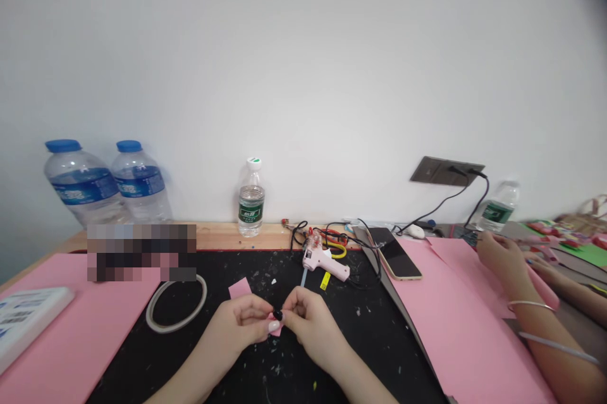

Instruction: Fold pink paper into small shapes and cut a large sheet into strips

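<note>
Together, left hand [243, 323] and right hand [310, 323] pinch a pink scrap [278, 330] bearing a black bead [279, 314].

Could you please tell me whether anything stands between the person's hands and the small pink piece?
Nothing visible does: the left hand and the right hand both pinch the small pink piece directly, fingertips touching it, above the black mat.

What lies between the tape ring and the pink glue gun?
A small pink scrap lies on the black mat between tape ring and glue gun, seen in the head view.
</note>
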Action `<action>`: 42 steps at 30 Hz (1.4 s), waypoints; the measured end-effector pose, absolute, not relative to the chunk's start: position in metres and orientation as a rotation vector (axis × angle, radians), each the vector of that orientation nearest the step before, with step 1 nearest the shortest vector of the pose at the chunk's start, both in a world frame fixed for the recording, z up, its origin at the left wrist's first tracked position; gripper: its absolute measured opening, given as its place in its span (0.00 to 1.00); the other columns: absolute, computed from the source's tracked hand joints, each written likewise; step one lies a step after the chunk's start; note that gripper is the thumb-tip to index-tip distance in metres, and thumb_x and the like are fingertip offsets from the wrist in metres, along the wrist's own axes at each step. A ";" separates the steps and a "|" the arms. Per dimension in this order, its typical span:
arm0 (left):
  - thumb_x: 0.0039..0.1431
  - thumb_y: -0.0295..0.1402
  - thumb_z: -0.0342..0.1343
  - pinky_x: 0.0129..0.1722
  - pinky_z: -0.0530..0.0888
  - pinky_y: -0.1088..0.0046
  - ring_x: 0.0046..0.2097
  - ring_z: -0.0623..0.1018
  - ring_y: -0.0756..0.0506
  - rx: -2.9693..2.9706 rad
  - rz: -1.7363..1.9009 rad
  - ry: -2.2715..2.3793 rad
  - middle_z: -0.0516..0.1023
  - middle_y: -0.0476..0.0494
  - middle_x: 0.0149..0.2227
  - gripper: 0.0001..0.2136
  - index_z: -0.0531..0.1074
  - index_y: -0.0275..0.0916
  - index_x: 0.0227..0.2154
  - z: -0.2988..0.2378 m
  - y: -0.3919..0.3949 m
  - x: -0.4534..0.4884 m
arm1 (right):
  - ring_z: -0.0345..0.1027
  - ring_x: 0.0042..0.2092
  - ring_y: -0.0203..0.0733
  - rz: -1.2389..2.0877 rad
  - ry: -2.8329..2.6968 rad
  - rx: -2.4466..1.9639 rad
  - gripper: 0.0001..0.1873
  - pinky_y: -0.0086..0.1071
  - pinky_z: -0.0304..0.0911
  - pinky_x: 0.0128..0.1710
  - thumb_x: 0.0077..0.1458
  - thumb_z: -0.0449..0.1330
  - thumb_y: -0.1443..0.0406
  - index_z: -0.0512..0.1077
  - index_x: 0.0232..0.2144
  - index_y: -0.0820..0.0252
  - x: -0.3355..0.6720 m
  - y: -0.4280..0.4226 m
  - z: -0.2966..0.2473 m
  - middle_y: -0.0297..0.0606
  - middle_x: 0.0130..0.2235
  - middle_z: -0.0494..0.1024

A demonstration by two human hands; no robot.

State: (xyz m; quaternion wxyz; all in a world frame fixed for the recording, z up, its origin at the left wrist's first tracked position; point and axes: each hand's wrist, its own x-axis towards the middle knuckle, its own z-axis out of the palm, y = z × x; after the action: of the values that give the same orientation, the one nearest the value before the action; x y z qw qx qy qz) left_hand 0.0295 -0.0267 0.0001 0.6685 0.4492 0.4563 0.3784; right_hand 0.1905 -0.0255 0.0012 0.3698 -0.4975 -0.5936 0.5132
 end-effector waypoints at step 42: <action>0.37 0.33 0.66 0.31 0.69 0.78 0.30 0.75 0.49 0.967 0.968 1.086 0.79 0.50 0.25 0.10 0.73 0.38 0.24 0.005 -0.031 0.030 | 0.65 0.29 0.35 0.745 -1.791 -1.096 0.08 0.25 0.58 0.27 0.48 0.57 0.76 0.74 0.26 0.62 0.191 -0.029 0.005 0.36 0.28 0.70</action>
State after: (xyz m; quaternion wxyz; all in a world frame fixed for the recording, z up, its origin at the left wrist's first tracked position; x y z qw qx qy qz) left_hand 0.0300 -0.0305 0.0051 0.6421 0.4243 0.4766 0.4248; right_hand 0.1912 -0.0293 0.0054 0.4410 -0.4414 -0.7215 0.3002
